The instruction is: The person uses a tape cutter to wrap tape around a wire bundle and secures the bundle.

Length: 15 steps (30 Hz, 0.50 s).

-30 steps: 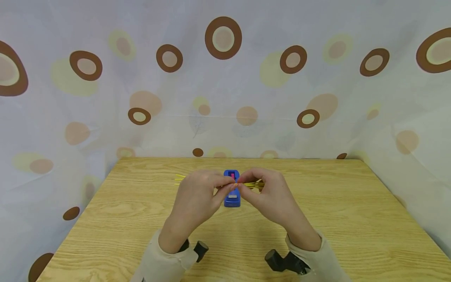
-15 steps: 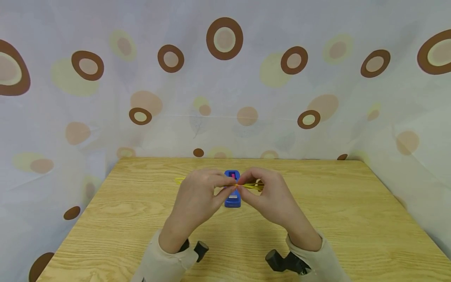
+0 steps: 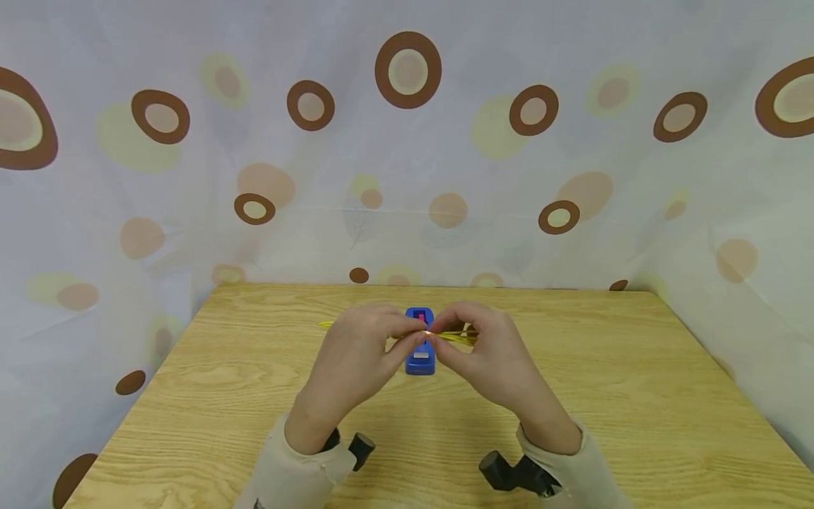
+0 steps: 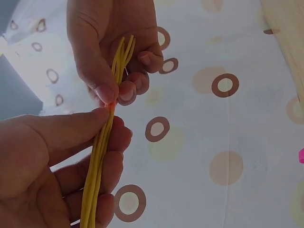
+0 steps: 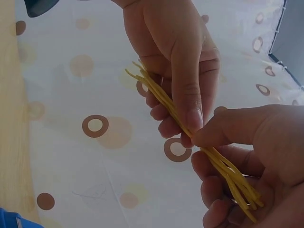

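Note:
A bundle of thin yellow cords [image 4: 97, 156] runs between my two hands, held together lengthwise. My left hand [image 3: 356, 360] pinches it between thumb and fingers, and its tips [image 5: 135, 71] stick out past that palm. Right beside those fingertips, my right hand [image 3: 490, 350] pinches the same bundle. The other cord ends [image 5: 247, 199] fan out loosely toward the right palm. Between the two thumbs a small orange-red patch [image 4: 111, 105] shows around the cords, mostly covered by the fingertips.
A blue tape dispenser [image 3: 420, 366] with a pink part inside stands on the wooden table [image 3: 191, 396], partly behind the hands. Dotted white cloth [image 3: 407, 155] hangs behind and at both sides. Black wrist cameras [image 3: 499, 470] jut from the sleeves.
Both hands stay nearly in place while the cords turn a little. The ends left of my left hand were spread apart and now show as one narrow tip.

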{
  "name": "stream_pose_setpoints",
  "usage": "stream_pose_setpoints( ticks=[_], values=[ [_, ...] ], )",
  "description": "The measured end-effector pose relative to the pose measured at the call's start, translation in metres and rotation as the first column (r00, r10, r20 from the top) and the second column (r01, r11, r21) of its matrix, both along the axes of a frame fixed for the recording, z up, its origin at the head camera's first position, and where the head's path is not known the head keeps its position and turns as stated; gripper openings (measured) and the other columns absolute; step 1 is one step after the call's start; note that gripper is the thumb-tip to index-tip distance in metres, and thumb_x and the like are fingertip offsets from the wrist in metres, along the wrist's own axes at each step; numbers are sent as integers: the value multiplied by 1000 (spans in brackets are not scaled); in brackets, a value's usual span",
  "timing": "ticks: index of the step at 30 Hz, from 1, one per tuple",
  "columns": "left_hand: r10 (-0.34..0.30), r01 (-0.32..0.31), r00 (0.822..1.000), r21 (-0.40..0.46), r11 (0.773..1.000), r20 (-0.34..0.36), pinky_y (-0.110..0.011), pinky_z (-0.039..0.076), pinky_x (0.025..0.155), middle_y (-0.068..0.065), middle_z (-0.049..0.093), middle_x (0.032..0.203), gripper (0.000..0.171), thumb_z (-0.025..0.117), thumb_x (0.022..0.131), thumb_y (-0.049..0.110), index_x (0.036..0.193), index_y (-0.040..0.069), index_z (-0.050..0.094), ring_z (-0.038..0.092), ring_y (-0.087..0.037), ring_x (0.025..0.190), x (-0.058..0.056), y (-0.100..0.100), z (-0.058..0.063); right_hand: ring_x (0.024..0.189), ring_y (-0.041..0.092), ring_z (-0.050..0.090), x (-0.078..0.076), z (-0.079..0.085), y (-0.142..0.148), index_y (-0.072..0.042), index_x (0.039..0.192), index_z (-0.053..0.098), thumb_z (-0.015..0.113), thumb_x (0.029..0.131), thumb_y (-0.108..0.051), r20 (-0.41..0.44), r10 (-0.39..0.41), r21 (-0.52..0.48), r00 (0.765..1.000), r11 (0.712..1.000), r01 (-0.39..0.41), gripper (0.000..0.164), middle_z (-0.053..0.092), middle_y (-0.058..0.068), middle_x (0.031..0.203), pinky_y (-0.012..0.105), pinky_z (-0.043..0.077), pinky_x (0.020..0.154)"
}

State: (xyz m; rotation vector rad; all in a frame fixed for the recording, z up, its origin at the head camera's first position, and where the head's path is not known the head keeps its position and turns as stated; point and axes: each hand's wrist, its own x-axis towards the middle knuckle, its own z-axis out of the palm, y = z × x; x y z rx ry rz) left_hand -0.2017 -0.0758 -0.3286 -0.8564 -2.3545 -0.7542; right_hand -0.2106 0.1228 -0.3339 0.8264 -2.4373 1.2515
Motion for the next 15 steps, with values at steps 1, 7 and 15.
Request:
stream_pose_setpoints(
  ticks=[1,7,15],
  values=[
    [-4,4,1000,2,1000,-4,-24,47,64,6,72,86,9,78,87,19,94,14,81,61,-7,71,0,0,0,87,9,62,0,0,0,-19,90,71,75,88,-10,-1,0,-1,1000,1000,0,11,67,-12,89,39,47,67],
    [-7,8,999,14,1000,-50,-26,49,66,6,73,86,9,81,84,19,92,14,81,63,-9,72,-1,0,0,87,10,63,0,0,1,-19,91,71,76,87,-9,6,-2,-5,1000,1000,2,12,67,-11,90,37,48,66],
    [12,-10,997,24,1000,-71,-29,48,67,7,73,85,9,82,82,18,91,15,82,64,-11,74,2,2,1,90,13,63,1,1,0,-18,92,72,76,86,-8,41,-17,-9,999,1000,17,11,68,-9,90,38,49,70]
  ],
)
